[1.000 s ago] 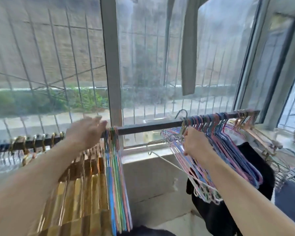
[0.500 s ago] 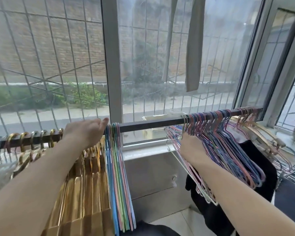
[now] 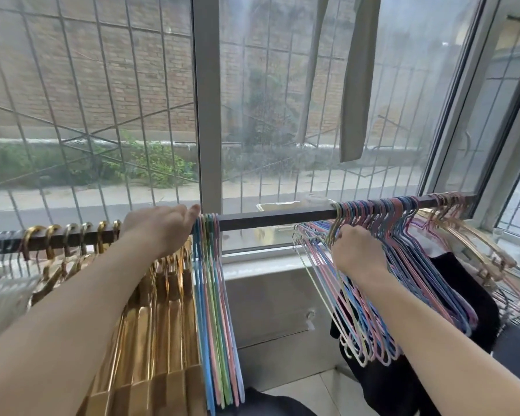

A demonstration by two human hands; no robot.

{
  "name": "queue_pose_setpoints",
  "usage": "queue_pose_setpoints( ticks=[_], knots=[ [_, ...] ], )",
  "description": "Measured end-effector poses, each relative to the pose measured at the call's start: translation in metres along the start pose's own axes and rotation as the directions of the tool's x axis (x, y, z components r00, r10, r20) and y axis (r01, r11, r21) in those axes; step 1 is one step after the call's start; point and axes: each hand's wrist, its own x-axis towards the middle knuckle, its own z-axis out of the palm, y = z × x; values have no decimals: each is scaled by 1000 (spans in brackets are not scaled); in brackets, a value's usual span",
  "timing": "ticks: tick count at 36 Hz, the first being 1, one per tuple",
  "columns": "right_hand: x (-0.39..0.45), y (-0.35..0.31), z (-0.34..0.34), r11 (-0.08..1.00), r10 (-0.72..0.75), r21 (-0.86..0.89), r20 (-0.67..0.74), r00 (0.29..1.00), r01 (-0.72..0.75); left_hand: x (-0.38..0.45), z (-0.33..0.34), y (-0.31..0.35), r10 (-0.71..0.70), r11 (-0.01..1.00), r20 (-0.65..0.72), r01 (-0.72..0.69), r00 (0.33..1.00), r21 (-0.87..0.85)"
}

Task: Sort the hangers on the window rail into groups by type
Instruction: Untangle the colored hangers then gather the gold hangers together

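A dark window rail (image 3: 270, 219) runs across the view. At its left hang several gold hangers (image 3: 159, 319), and right beside them a small bunch of thin coloured hangers (image 3: 213, 310). My left hand (image 3: 159, 229) rests on the rail over the gold hooks, its fingertips touching the coloured bunch. Further right hangs a large bunch of thin coloured hangers (image 3: 409, 265). My right hand (image 3: 357, 253) grips the necks of the leftmost hangers in that bunch, just under the rail. At the far right hang several pale gold-pink hangers (image 3: 475, 238).
White hangers (image 3: 3, 295) hang at the far left of the rail. Dark cloth (image 3: 451, 298) hangs behind the right bunch. A grey garment (image 3: 357, 85) hangs down in front of the window. The window sill (image 3: 261, 265) and a metal panel below lie between the two bunches.
My right hand has sunk slightly below the rail among the hanger necks, and a loose white hanger it held out to the left a second ago now lies in the bunch. My left hand stayed put.
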Motion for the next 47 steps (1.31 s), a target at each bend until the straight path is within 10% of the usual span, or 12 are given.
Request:
queue_pose_setpoints(
  ticks=[11,16,24,47],
  knots=[
    [-20,-34,-8,978,-100,194,136,986,73,0,1,1,10,1000,8,-10,1000,24],
    [-56,-73,9,896,-284,442,480,830,51,2,4,-2,27,999,0,-27,1000,24],
    [-88,-129,46,824,-384,565,611,692,-41,1,5,-5,36,999,-21,-36,999,21],
    [-138,-93,53,696,-284,693,505,815,-187,2,5,-9,34,998,-8,-33,999,57]
  ],
)
